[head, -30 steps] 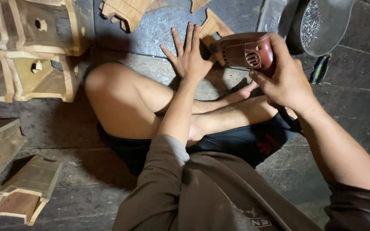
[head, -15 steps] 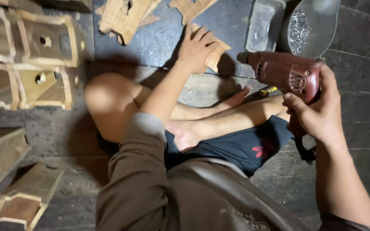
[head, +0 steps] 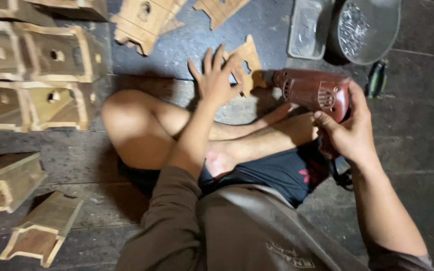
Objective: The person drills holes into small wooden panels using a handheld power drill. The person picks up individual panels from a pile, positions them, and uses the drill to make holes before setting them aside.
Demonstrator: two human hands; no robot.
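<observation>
Right hand (head: 350,133) grips the red drill (head: 311,93), held level over the shins with its nose pointing left at the wood piece (head: 243,62) on the floor, which the spread left hand (head: 216,80) presses flat.

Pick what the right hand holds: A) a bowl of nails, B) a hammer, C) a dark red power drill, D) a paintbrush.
C: the right hand grips a dark red power drill, its nose pointing at the flat wooden piece that the left hand presses to the floor.
</observation>
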